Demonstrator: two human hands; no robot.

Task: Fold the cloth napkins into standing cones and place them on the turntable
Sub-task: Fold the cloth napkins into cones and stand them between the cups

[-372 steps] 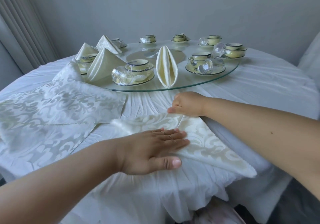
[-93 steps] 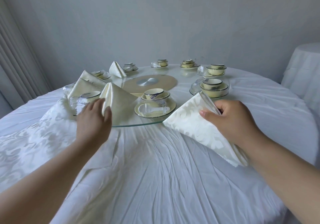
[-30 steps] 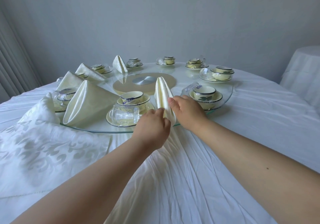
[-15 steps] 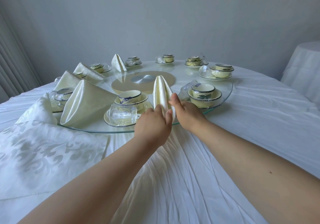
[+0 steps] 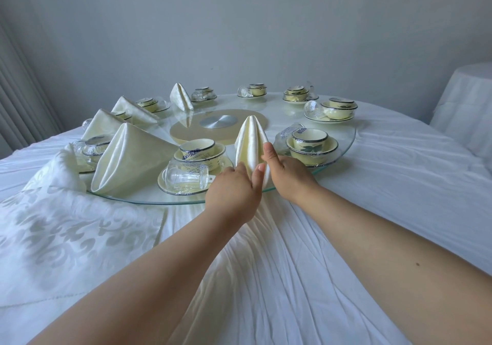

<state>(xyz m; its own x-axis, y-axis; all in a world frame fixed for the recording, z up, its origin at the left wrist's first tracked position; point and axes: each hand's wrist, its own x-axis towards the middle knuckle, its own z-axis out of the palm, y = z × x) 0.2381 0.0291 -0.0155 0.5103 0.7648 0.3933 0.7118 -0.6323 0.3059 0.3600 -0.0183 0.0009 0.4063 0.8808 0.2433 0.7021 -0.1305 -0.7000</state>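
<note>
Since a moment ago the hands have hardly moved; the right thumb now points up more. In the head view, near the middle of the frame, the left hand (image 5: 234,192) and right hand (image 5: 288,174) both pinch the bottom of the napkin cone (image 5: 251,144), standing upright between them on the near edge of the glass turntable (image 5: 346,142).

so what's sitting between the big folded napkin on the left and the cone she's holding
In the head view, a wrapped cup and saucer set with a clear glass lying on its side.
</note>
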